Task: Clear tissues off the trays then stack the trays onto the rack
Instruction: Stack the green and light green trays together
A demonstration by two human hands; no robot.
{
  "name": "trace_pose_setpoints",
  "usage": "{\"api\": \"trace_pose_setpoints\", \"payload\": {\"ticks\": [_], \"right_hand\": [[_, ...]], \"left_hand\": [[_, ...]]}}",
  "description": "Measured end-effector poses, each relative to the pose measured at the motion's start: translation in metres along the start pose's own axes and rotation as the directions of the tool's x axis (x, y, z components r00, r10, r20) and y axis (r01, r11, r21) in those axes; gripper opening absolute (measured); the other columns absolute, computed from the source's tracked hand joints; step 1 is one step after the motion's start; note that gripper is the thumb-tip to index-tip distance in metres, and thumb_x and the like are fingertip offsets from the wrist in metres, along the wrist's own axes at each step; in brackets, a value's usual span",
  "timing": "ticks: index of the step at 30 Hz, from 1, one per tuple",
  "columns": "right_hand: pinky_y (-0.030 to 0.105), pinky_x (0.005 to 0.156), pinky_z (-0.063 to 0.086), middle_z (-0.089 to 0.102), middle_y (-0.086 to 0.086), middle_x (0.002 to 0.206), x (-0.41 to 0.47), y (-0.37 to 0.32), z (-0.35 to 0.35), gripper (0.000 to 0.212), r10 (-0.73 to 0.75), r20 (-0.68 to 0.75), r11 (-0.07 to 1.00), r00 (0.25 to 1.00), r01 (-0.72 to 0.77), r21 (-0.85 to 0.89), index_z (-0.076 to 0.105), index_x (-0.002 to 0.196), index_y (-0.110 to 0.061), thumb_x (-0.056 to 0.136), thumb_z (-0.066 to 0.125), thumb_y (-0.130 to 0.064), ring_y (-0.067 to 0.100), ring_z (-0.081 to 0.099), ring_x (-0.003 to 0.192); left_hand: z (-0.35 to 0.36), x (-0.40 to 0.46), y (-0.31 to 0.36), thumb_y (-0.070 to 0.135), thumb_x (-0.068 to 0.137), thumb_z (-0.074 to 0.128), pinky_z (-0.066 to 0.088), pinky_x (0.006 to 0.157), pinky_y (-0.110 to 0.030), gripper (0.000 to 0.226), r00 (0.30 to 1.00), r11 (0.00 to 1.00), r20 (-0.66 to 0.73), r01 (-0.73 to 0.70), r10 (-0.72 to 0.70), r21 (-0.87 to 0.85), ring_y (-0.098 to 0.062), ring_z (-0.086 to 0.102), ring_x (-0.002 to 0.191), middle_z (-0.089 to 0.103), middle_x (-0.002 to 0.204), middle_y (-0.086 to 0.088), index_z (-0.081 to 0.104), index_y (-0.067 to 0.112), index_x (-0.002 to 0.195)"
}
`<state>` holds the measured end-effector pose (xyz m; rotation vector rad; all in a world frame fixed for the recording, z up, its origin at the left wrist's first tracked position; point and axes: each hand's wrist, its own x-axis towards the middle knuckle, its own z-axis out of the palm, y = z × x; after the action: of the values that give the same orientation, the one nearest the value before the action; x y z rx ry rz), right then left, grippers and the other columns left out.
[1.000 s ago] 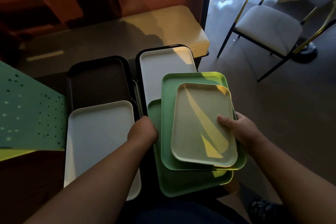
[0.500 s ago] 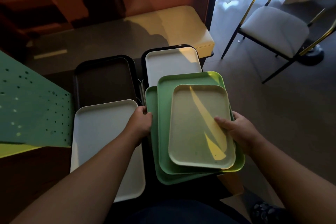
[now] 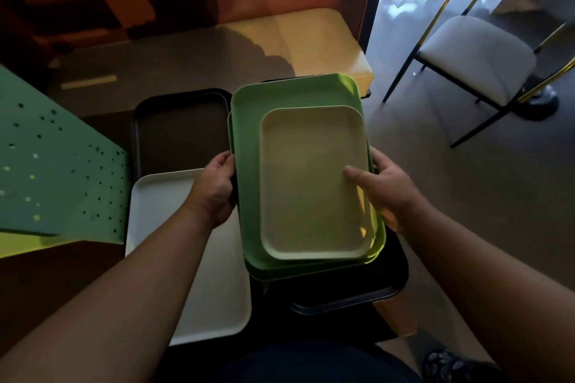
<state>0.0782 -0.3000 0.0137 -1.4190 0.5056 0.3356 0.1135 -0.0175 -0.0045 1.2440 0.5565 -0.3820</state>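
no tissues in sight, so this looks like the stacking step: left hand (image 3: 217, 188) and right hand (image 3: 384, 193) are clamped on opposite long sides of the green tray stack (image 3: 249, 165), cream tray (image 3: 311, 196) on top. it's over the black tray (image 3: 357, 295) at the table's near right edge; next move i'd guess is carrying it level to the rack, which i can't make out.

A dim grey-brown tabletop (image 3: 174, 71) with a rounded, sunlit yellowish far corner at about one o'clock carries the trays. Directly on it, at about ten o'clock, lies an empty black rectangular plastic tray (image 3: 183, 130), and just nearer, at about eight o'clock, a white rectangular plastic tray (image 3: 214, 289), whose far edge looks to overlap the black one. At about five o'clock the near edge of another black tray (image 3: 348, 301) shows in shadow.
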Motion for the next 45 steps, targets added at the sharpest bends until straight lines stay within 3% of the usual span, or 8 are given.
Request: {"api": "trace_pose_setpoints", "payload": {"ticks": [7,11,16,22,25,30,35,45], "right_hand": [[0.047,0.095,0.059,0.064,0.008,0.134,0.014,0.009,0.035,0.062,-0.013,0.003,0.989,1.0,0.013,-0.146,0.04,0.155,-0.022,0.098,0.064,-0.019,0.027,0.069,0.113],[0.052,0.106,0.052,0.049,0.008,0.151,0.019,0.012,0.041,0.083,-0.019,0.005,0.972,1.0,0.02,-0.235,0.022,0.162,-0.031,0.092,0.065,-0.029,0.03,0.058,0.127],[0.054,0.099,0.056,0.054,0.011,0.142,0.027,0.012,0.048,0.08,-0.007,-0.033,0.966,0.999,-0.002,-0.259,0.028,0.159,-0.027,0.09,0.068,-0.025,0.031,0.062,0.119],[0.034,0.083,0.053,0.069,0.006,0.114,0.041,0.002,0.037,0.035,0.019,-0.151,0.972,0.988,-0.054,-0.228,0.063,0.125,-0.012,0.102,0.057,-0.037,0.021,0.066,0.104],[0.042,0.095,0.052,0.065,0.008,0.12,0.061,0.006,0.017,0.041,-0.054,-0.369,0.824,0.928,-0.167,-0.541,0.06,0.12,-0.015,0.092,0.061,-0.044,0.026,0.061,0.11],[0.045,0.095,0.051,0.054,0.011,0.13,0.076,0.016,0.011,0.049,-0.076,-0.367,0.489,0.927,-0.286,-0.824,0.049,0.131,-0.015,0.089,0.066,-0.035,0.032,0.056,0.115],[0.047,0.093,0.052,0.056,0.016,0.124,0.087,0.023,0.016,0.033,-0.105,-0.413,0.466,0.905,-0.322,-0.824,0.048,0.12,-0.01,0.089,0.06,-0.011,0.035,0.056,0.111],[0.049,0.087,0.057,0.067,0.016,0.113,0.08,0.027,-0.008,0.03,-0.154,-0.335,0.354,0.929,-0.265,-0.897,0.063,0.114,-0.011,0.085,0.056,-0.011,0.037,0.062,0.102]], "left_hand": [[-0.013,-0.001,0.014,0.06,0.093,0.046,0.06,0.081,-0.045,0.062,0.968,0.987,0.199,0.161,-0.156,-0.009,-0.032,0.071,0.1,0.072,0.114,-0.018,0.062,0.014,0.131],[-0.019,-0.003,0.012,0.033,0.078,0.078,0.058,0.086,-0.05,0.065,0.963,0.98,0.192,0.174,-0.19,0.097,-0.036,0.069,0.108,0.07,0.121,-0.017,0.052,0.02,0.136],[-0.016,-0.003,-0.001,0.008,0.075,0.08,0.061,0.078,-0.049,0.057,0.996,0.992,0.059,0.061,-0.068,0.109,-0.036,0.072,0.1,0.072,0.114,-0.018,0.058,0.011,0.127],[-0.026,-0.002,-0.011,0.005,0.075,0.079,0.059,0.079,-0.055,0.045,0.998,0.996,-0.022,0.059,-0.057,0.071,-0.04,0.073,0.094,0.074,0.106,-0.022,0.066,0.0,0.118],[-0.032,-0.005,-0.011,0.005,0.076,0.078,0.06,0.078,-0.054,0.043,0.997,0.995,-0.007,0.073,-0.073,0.068,-0.041,0.073,0.094,0.073,0.107,-0.024,0.066,-0.001,0.117],[-0.035,-0.007,-0.012,0.012,0.069,0.077,0.058,0.08,-0.057,0.056,0.993,0.994,0.071,0.092,-0.096,0.059,-0.045,0.07,0.099,0.071,0.112,-0.026,0.063,0.002,0.122],[-0.035,-0.01,-0.01,0.014,0.069,0.077,0.06,0.074,-0.05,0.058,0.985,0.99,0.113,0.124,-0.13,0.065,-0.041,0.072,0.096,0.072,0.112,-0.025,0.061,0.002,0.124],[-0.038,-0.019,0.0,0.011,0.076,0.072,0.062,0.067,-0.044,0.043,0.988,0.993,0.102,0.108,-0.113,0.055,-0.036,0.074,0.086,0.072,0.106,-0.024,0.065,0.0,0.117]]}}
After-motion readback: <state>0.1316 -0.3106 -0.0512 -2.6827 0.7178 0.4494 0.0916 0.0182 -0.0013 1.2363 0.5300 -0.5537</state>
